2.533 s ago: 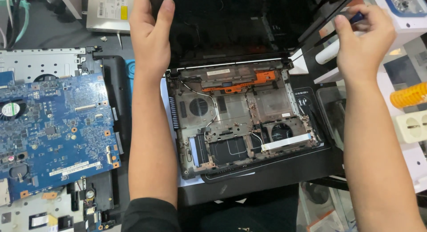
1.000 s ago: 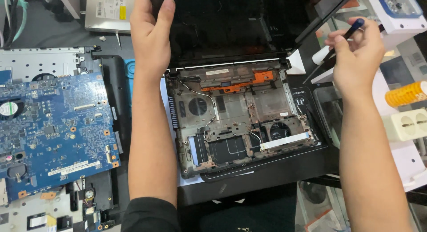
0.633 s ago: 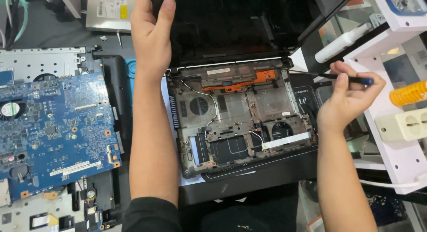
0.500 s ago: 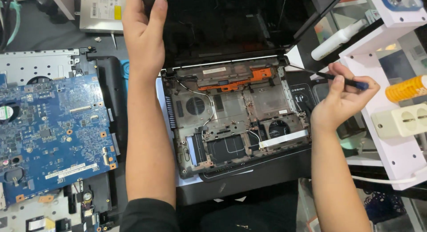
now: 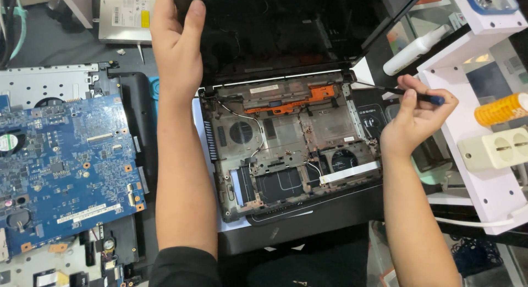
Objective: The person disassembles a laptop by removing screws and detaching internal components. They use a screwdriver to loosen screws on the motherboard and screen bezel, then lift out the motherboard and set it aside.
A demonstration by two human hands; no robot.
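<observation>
An opened laptop base [image 5: 291, 149] lies in the middle, its motherboard gone, with bare plastic, thin wires and an orange bracket showing. Its dark screen lid [image 5: 275, 28] stands up at the back. My left hand [image 5: 176, 50] rests flat on the lid's left side, near the left hinge. My right hand [image 5: 415, 119] grips a thin screwdriver [image 5: 404, 92] with a blue handle, whose tip points left at the base's right hinge corner.
A blue motherboard [image 5: 60, 171] lies at left on a metal plate. An optical drive [image 5: 126, 17] sits at the back left. At right stands a white shelf [image 5: 489, 127] with a power socket [image 5: 495, 149], a yellow roll [image 5: 503, 108] and a white bottle [image 5: 412, 50].
My right hand came down from the shelf at upper right with the screwdriver and now holds it by the laptop's right hinge. The left hand stayed on the lid.
</observation>
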